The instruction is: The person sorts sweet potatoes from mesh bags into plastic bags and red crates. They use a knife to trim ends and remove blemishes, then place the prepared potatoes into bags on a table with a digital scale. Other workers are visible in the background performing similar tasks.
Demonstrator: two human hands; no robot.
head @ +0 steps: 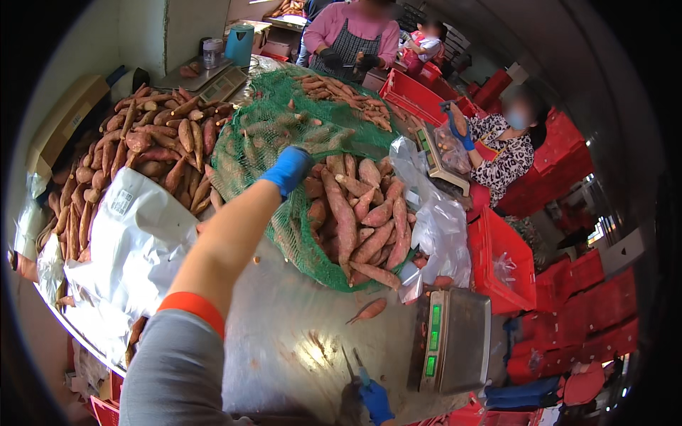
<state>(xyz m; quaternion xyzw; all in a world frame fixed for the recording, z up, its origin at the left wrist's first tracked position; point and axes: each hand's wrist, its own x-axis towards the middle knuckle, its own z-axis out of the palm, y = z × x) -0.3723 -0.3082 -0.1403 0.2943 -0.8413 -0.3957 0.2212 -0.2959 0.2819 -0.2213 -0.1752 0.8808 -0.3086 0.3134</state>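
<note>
My left hand point(290, 168), in a blue glove, is closed like a fist at the rim of a green mesh bag point(245, 152) and seems to grip its netting. Sweet potatoes point(341, 213) show through the bag's wide mouth, just right of that hand. Low in the view, my right hand point(375, 402), also blue-gloved, holds a small knife point(363, 371) by its handle, the blade pointing away from me over the steel table point(287, 319). One loose sweet potato point(367, 310) lies on the steel between the knife and the bag.
A digital scale point(458, 341) stands at right, with clear plastic bags point(439, 229) beyond it. Left are a sweet potato heap point(154, 138) and a white plastic sack point(133, 229). A red crate point(501, 261) adjoins the table. Gloved co-workers point(351, 37) stand across and at right point(506, 149).
</note>
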